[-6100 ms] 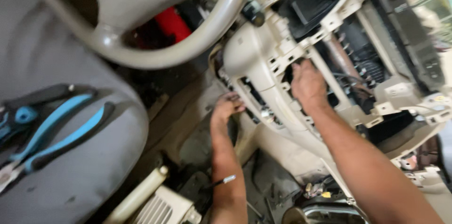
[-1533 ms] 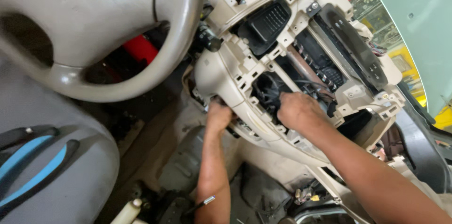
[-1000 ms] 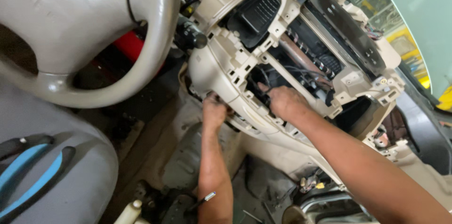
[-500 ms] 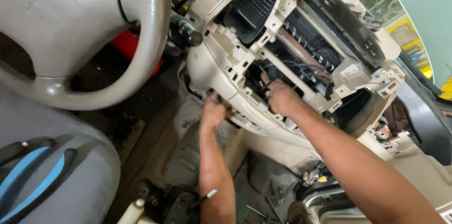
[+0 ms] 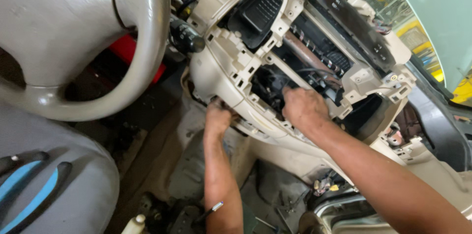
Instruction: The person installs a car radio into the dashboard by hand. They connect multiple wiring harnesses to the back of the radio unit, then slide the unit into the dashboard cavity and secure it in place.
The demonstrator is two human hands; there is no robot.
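A stripped beige dashboard frame (image 5: 231, 74) fills the middle of the view, its centre openings showing dark parts and wiring. My left hand (image 5: 218, 116) reaches up under the frame's lower edge, fingers curled against it. My right hand (image 5: 302, 108) is pushed into the dark centre opening (image 5: 268, 84), fingertips hidden among black parts and cables. Whether either hand grips something I cannot tell.
A beige steering wheel (image 5: 147, 57) stands at upper left with a black stalk (image 5: 187, 40) beside it. Blue-handled pliers (image 5: 29, 190) lie on the grey seat (image 5: 83, 199) at lower left. Loose connectors (image 5: 324, 187) lie on the dirty floor (image 5: 187, 165) below.
My view has drifted, so the steering wheel slid left and the dashboard moved nearer the centre. My right hand went further into the centre opening; my left hand stayed under the frame's lower edge.
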